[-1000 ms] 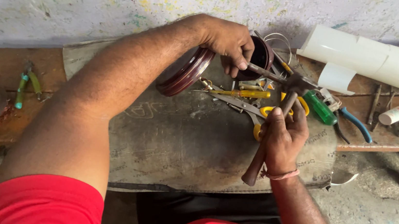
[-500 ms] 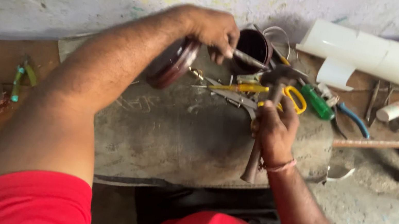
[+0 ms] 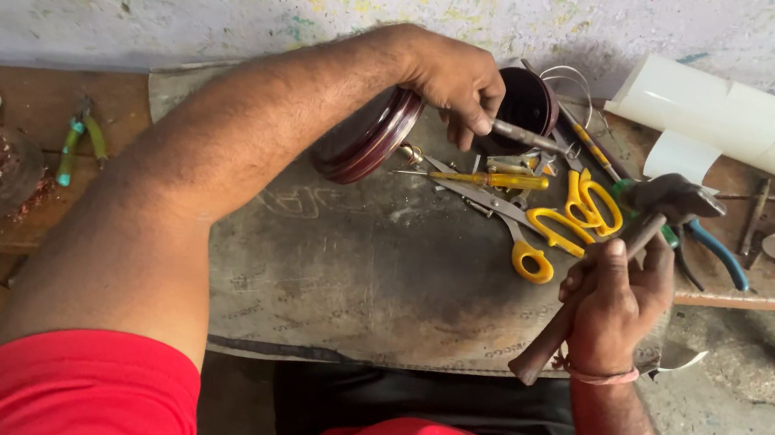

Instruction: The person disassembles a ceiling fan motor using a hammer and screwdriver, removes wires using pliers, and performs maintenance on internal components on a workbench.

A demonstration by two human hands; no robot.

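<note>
— Since half a second ago, what moved?
— My right hand (image 3: 610, 304) raised the hammer (image 3: 628, 243): heavy-headed, stiff, fingers clamped mid-handle.
— And the left?
— My left hand (image 3: 455, 81) pinches a thin steel punch (image 3: 520, 134) against the dark cup (image 3: 526, 99) on the counter (image 3: 379, 277). Rigid, slippery.

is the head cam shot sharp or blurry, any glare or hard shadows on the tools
Head view: mostly sharp, the hammer in the right hand and the yellow scissors are crisp; light is soft and even, with only faint shadows under the left hand; the white pipe is bright but not blown out; the edges bend slightly.
</note>
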